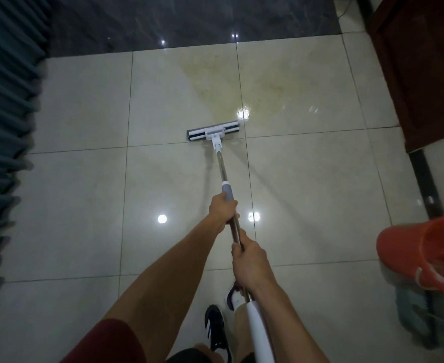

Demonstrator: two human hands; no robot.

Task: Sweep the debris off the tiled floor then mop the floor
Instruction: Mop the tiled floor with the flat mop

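A flat mop with a white and grey head (213,131) rests on the cream tiled floor (79,195) ahead of me. Its metal pole (222,169) runs back toward my body. My left hand (222,209) grips the pole just below the grey sleeve. My right hand (249,260) grips it lower, above the white end section. A yellowish wet stain (262,82) spreads over the tiles just beyond the mop head.
An orange bucket (425,255) stands at the right edge, with a blue-green cloth (412,310) below it. A dark wooden cabinet (425,61) fills the upper right. Grey curtains (3,127) hang along the left. A dark tile strip (189,19) lies beyond. My shoes (215,328) are at the bottom.
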